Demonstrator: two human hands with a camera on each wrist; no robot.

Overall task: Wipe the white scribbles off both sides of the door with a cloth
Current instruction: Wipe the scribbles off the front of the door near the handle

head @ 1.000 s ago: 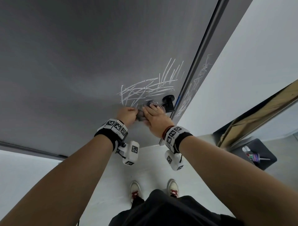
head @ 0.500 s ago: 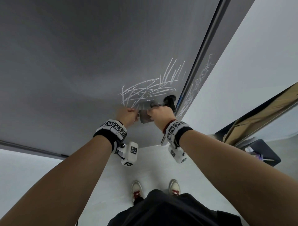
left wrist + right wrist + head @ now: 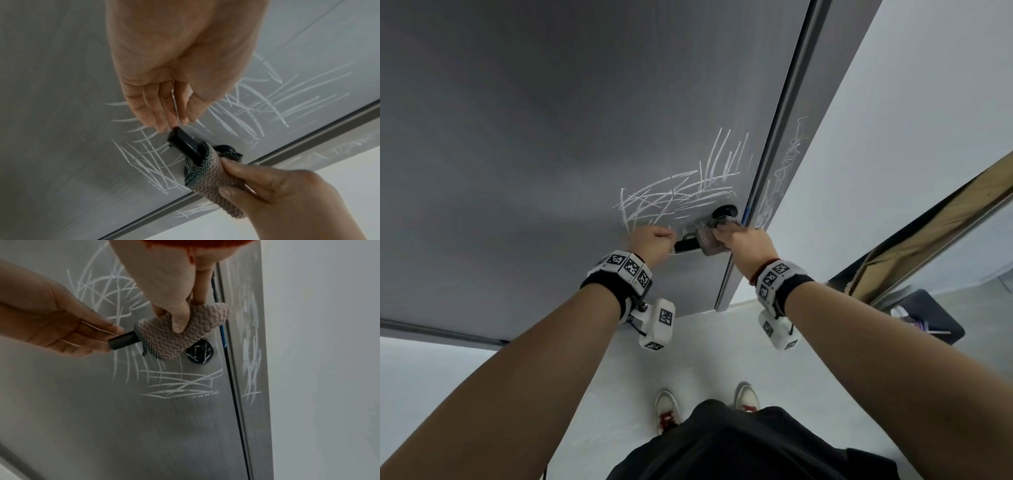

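Observation:
White scribbles cover the grey door around its black lever handle; more scribbles mark the door's edge side. My right hand grips a beige, wavy-textured cloth wrapped round the handle close to the round rose, which is scribbled too. My left hand pinches the free end of the handle between thumb and fingertips. The cloth hides the inner part of the lever.
A white wall stands right of the door's edge. A slanted wooden-framed panel leans at the far right, with a dark bin holding small items below it. My shoes stand on the pale floor.
My right hand has slid the cloth to the right along the handle toward the rose, baring the lever's left part. The left hand stays at the handle's end.

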